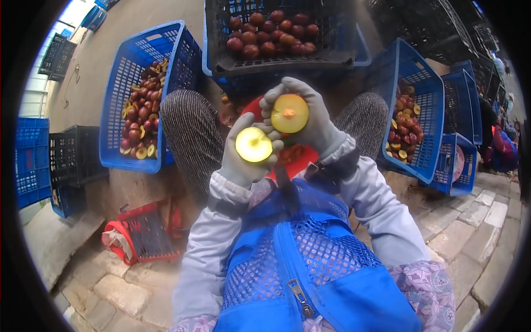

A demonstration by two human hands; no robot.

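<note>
Both hands wear grey gloves and are raised close together between my knees. My left hand [237, 161] grips a plum half [254, 144], its pale yellow cut face turned up. Slightly higher and to the right, my right hand [316, 113] holds another plum half [289, 114], which shows a yellow-green rim and an orange-brown centre that looks like the stone. Beneath the hands sits a red container [298, 164] with reddish pieces in it, partly hidden by the gloves and forearms.
Straight ahead, a black crate [287, 63] of whole plums rests on blue crates. A blue crate [116, 110] at left and another blue crate [434, 110] at right hold halved plums. A red-framed basket [149, 232] stands on the brick floor at lower left. Further right is another person [502, 146].
</note>
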